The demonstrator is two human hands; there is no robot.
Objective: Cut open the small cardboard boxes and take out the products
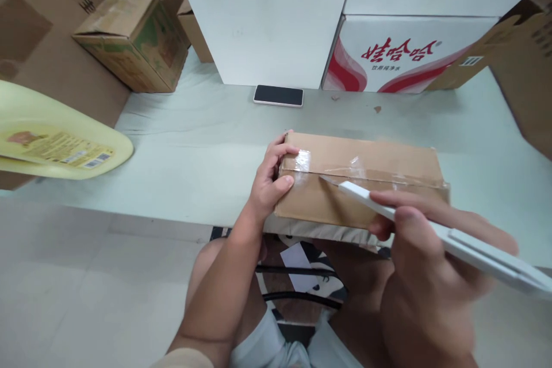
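A brown cardboard box (366, 155) lies at the table's front edge, its lengthwise seam facing up with pieces of clear tape across it. My left hand (271, 178) grips the box's left end, the thumb on the near side of the seam and the fingers on the far side. In my right hand (431, 236) is a white utility knife (478, 256), held like a pen. Its thin blade is out and points left, over the seam close to the left piece of tape. Whether the blade tip touches the cardboard I cannot tell.
A phone (278, 95) lies behind the box, before stacked white cartons (276, 40). At the left are a yellow bottle (64, 132) and a smaller cardboard carton (133, 40). Small scraps (378, 109) lie on the pale tablecloth (185, 144). My legs are under the front edge.
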